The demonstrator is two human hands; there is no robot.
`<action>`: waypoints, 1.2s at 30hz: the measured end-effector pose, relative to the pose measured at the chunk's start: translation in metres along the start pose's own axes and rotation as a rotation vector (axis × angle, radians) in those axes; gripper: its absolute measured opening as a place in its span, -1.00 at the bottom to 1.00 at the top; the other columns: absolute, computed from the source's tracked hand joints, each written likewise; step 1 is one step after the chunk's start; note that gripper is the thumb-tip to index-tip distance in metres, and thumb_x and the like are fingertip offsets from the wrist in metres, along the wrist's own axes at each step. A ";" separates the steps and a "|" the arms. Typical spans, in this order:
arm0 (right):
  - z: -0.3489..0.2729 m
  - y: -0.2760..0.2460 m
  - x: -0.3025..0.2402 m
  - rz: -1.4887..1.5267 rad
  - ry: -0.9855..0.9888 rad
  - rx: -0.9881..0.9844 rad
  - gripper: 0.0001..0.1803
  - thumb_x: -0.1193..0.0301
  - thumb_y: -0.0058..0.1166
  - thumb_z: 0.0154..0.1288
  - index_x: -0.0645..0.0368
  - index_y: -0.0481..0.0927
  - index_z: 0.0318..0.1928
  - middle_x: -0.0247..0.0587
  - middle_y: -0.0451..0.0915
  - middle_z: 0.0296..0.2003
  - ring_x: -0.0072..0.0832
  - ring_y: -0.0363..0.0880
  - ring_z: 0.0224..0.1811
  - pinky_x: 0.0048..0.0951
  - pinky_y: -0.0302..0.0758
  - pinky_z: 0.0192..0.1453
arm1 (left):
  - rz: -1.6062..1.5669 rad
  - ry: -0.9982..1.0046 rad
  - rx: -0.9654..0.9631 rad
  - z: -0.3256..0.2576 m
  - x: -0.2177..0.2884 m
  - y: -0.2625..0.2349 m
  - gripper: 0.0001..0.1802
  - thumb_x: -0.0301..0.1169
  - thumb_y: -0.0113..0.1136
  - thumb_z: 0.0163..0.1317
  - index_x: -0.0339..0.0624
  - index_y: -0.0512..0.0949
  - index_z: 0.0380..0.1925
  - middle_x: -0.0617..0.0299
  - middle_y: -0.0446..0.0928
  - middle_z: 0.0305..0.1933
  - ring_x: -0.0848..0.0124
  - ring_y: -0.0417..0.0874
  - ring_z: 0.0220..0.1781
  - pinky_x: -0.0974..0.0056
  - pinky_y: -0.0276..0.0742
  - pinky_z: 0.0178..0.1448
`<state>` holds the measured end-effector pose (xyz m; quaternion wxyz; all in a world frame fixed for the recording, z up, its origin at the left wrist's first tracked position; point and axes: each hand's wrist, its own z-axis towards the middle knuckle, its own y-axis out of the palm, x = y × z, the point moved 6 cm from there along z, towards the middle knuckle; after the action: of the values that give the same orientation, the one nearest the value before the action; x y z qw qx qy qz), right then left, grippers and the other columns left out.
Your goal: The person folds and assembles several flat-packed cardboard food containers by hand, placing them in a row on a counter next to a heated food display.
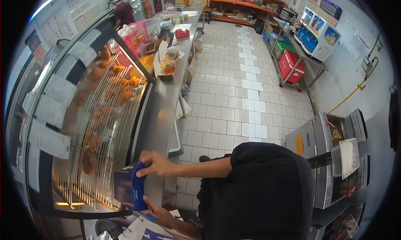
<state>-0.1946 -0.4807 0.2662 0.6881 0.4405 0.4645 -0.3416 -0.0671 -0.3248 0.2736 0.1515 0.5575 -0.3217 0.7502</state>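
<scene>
A: In the head view, what is the right hand [158, 164] doing?

B: It's grasping the upper part of a dark blue paperboard carton [128, 189], its thumb pressing on the printed side and its fingers curling over the edge.

A: And the left hand [161, 215]?

B: That one is gripping the same carton lower down, its thumb showing against the lower edge.

A: So where is the carton sitting?

B: It's being held up between both hands, in front of the near corner of a heated display cabinet [144, 100]. I can't tell whether it's touching the glass.

A: What is the cabinet holding?

B: Pieces of fried chicken [130, 82] are lying on its wire racks [109, 127]. Alongside, a stainless-steel counter [158, 119] is running away from the person, bearing a lidded takeaway box [160, 58] that is standing open and, farther along, a pink plastic basket [134, 38].

A: Anyone else around?

B: A co-worker [123, 13] in a maroon top and dark cap is standing beyond the basket, on the cabinet's far side.
</scene>
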 end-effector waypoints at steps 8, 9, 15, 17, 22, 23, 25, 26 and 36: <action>0.021 -0.036 -0.016 0.460 0.348 0.077 -0.62 0.24 0.51 0.07 0.03 0.47 -0.50 -0.53 0.51 -0.47 -0.67 0.48 -0.34 -0.50 0.43 -0.19 | -0.185 -0.105 0.193 -0.009 0.043 0.110 -0.45 -0.10 0.17 0.40 -0.30 0.45 0.19 0.03 0.55 0.13 0.25 0.61 0.06 0.21 0.49 0.13; 0.026 -0.046 -0.008 0.380 0.281 0.031 -0.73 0.25 0.46 0.14 0.09 0.61 -0.38 -0.49 0.60 -0.41 -0.70 0.52 -0.26 -0.52 0.43 -0.20 | -0.261 -0.124 0.153 -0.012 0.033 0.118 -0.49 -0.12 0.13 0.42 -0.30 0.46 0.17 0.03 0.55 0.12 0.26 0.61 0.05 0.23 0.49 0.12; 0.050 -0.116 -0.013 0.262 0.375 -0.097 -0.75 0.26 0.28 0.33 0.19 0.61 -0.18 -0.42 0.66 -0.33 -0.70 0.56 -0.40 -0.63 0.45 -0.36 | -0.650 -0.281 -0.158 -0.038 0.049 0.201 -0.61 -0.20 0.03 0.47 -0.34 0.55 0.01 0.01 0.59 0.02 0.25 0.64 0.00 0.29 0.54 0.06; 0.072 -0.146 -0.007 0.284 0.321 0.027 -0.76 0.31 0.23 0.36 0.21 0.60 -0.11 -0.34 0.68 -0.26 -0.64 0.62 -0.37 -0.55 0.54 -0.31 | -0.757 -0.160 -0.423 -0.065 0.069 0.200 -0.63 -0.22 0.07 0.47 -0.38 0.61 -0.12 -0.02 0.62 -0.04 0.31 0.65 0.00 0.30 0.56 0.01; 0.106 -0.168 -0.049 0.506 0.359 -0.117 -0.76 0.37 0.17 0.41 0.23 0.54 -0.03 -0.28 0.69 -0.24 -0.56 0.67 -0.32 -0.50 0.61 -0.25 | -0.060 0.561 -0.173 -0.028 0.155 0.178 -0.64 -0.39 0.40 0.13 -0.27 0.68 -0.06 -0.09 0.59 0.15 0.07 0.58 0.25 0.12 0.53 0.23; 0.105 -0.166 -0.048 0.535 0.370 -0.140 -0.76 0.35 0.16 0.41 0.22 0.54 -0.03 -0.29 0.69 -0.25 -0.57 0.67 -0.32 -0.51 0.61 -0.25 | 0.066 0.651 -0.174 -0.024 0.162 0.188 -0.59 -0.40 0.44 0.06 -0.26 0.67 -0.05 -0.11 0.56 0.18 0.02 0.56 0.27 0.10 0.52 0.26; 0.105 -0.163 -0.037 0.460 0.465 -0.150 -0.76 0.29 0.12 0.44 0.19 0.53 -0.06 -0.31 0.68 -0.27 -0.60 0.65 -0.29 -0.55 0.59 -0.20 | 0.326 0.824 -0.174 -0.019 0.170 0.211 -0.47 -0.41 0.53 -0.10 -0.24 0.67 -0.02 -0.16 0.51 0.23 -0.06 0.51 0.32 0.06 0.48 0.32; 0.103 -0.162 -0.037 0.505 0.480 -0.143 -0.76 0.28 0.11 0.45 0.18 0.53 -0.06 -0.31 0.67 -0.26 -0.61 0.65 -0.29 -0.56 0.59 -0.20 | 0.338 0.822 -0.118 -0.016 0.174 0.214 -0.45 -0.41 0.54 -0.11 -0.23 0.67 -0.02 -0.16 0.50 0.24 -0.07 0.51 0.31 0.05 0.49 0.32; 0.100 -0.169 -0.066 0.565 0.306 -0.290 -0.72 0.24 0.03 0.50 0.21 0.60 -0.11 -0.25 0.68 -0.26 -0.54 0.69 -0.29 -0.52 0.65 -0.23 | 0.227 0.730 -0.223 0.013 0.169 0.201 -0.49 -0.35 0.50 -0.01 -0.14 0.65 0.01 -0.02 0.45 0.33 0.04 0.62 0.18 0.13 0.61 0.16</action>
<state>-0.3317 -0.6331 0.2977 0.7334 0.4955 0.4654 0.0018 -0.2314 -0.5056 0.3703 0.2317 0.1950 -0.3858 0.8715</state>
